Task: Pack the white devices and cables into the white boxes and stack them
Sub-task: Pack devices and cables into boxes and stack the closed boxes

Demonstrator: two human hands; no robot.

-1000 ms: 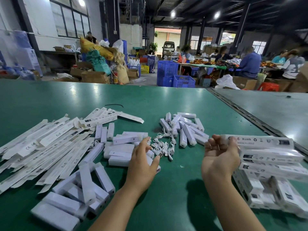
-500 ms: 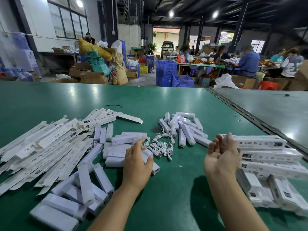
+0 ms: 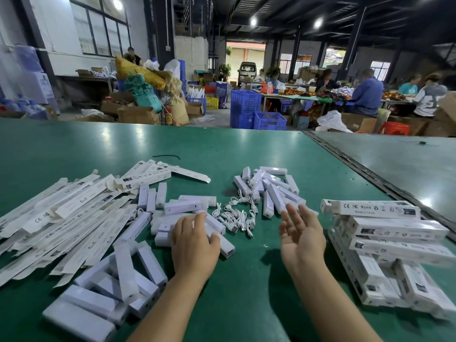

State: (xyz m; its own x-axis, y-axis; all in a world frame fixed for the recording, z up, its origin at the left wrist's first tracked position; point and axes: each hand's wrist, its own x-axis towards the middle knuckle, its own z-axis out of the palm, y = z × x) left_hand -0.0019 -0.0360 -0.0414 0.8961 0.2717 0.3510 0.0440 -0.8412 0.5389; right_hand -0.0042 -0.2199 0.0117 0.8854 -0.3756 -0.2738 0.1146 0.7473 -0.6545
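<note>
L to R on the green desk (image 3: 246,304). Far L: heap of flat white boxes (image 3: 61,218), not yet folded up. Near L: loose pile of white devices (image 3: 123,280). Centre: left hand (image 3: 195,245), palm down, fingers together, rests on more devices. Just R of it: tangle of white cables (image 3: 237,215), w/ a 2nd device heap (image 3: 266,191) behind. Right hand (image 3: 302,233) is above the desk, palm up, fingers spread, holding nothing. Far R: stack of closed boxes (image 3: 394,230), labels showing; contents not visible.
</note>
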